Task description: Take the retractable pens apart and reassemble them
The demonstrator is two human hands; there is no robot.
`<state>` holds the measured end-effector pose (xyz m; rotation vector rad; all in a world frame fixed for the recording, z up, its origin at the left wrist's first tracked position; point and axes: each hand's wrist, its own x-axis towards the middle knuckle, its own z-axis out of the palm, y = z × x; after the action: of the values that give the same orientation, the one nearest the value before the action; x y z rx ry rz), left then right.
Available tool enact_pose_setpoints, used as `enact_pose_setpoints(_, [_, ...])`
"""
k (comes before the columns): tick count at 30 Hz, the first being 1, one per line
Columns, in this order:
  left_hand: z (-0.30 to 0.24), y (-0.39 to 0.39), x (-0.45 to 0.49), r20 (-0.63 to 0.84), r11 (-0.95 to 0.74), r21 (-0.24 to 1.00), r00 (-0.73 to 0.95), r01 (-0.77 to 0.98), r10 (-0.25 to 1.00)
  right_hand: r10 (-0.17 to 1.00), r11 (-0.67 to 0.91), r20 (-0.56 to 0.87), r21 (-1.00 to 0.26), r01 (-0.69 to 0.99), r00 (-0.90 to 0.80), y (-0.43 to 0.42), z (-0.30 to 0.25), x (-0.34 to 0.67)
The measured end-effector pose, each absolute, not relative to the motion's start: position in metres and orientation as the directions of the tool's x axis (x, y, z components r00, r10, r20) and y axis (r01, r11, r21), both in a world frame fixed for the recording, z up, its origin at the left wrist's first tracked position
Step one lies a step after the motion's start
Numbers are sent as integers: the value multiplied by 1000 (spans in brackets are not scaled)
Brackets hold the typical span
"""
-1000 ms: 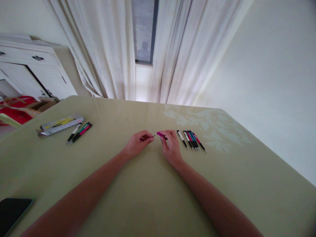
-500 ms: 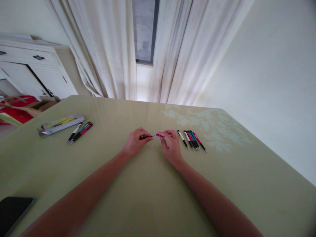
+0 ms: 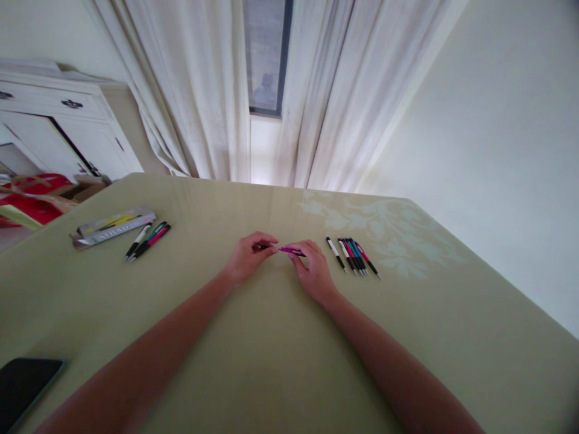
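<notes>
Moved L: purple barrel (image 3: 292, 251), jutting past R grip (image 3: 315, 274).

A broad lane of worktop (image 3: 203, 217) is running between the left pens (image 3: 147, 243) and the left hand (image 3: 246, 260), while the left forearm (image 3: 172, 334) is barring its near end. The carton (image 3: 115, 228) is blocking the far left beside those pens, and a phone (image 3: 29, 389) is taking up the near left corner. The row of pens (image 3: 355, 259) is lying just beside the right hand (image 3: 314, 270), obstructing a low sideways pass; farther right, open surface is stretching toward the worktop's edge. A purple pen part (image 3: 292, 251) is spanning the small gap between the hands.
</notes>
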<state>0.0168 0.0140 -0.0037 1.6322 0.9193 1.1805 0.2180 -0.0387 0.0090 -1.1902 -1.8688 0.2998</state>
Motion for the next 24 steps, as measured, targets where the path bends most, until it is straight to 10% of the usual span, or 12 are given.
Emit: enact_pose_setpoints(24, [-2, 10, 16, 321, -348, 937, 310, 32, 895, 895, 433, 424, -747, 505, -140, -40, 8, 218])
